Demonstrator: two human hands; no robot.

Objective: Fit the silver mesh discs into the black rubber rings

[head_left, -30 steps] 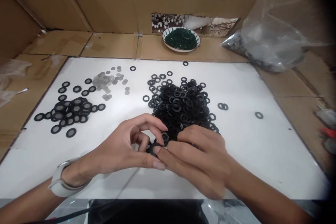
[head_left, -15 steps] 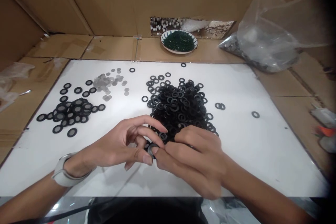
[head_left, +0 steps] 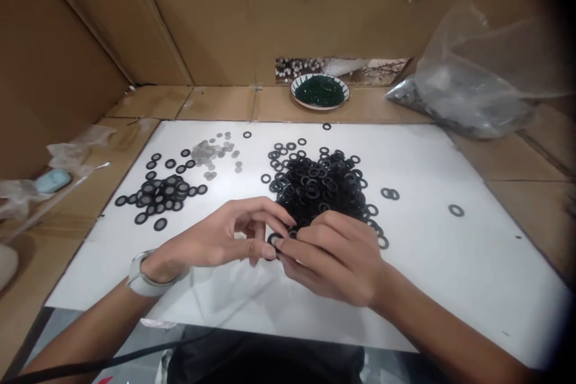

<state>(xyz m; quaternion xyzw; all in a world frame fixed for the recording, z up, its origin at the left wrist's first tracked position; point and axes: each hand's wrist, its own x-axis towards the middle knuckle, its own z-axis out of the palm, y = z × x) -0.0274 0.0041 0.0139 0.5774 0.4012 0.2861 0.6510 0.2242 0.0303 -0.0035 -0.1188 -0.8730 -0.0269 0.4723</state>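
Note:
Between my two hands, just in front of the heap of black rubber washers (head_left: 315,183), a single black ring-shaped washer (head_left: 272,239) is pinched. My left hand (head_left: 229,234) grips its left side with the thumb, the index finger curving over the top. My right hand (head_left: 337,255) presses on its right side with thumb and fingertips, partly hiding it. Small grey mesh discs (head_left: 207,153) lie scattered at the back left. In front of them sits a pile of black washers with grey discs inside them (head_left: 159,192).
A white board (head_left: 423,276) covers the table. Behind it stands a plate (head_left: 294,96) of dark green bits, beside a clear plastic bag (head_left: 477,102) of small grey pieces. Cardboard walls (head_left: 234,18) rise at the back and left. Loose washers (head_left: 456,210) lie at the right.
The camera view has shifted, so the board and everything on it appear further right and slightly lower. Both hands stay together at the washer, the right fingers now closer over it.

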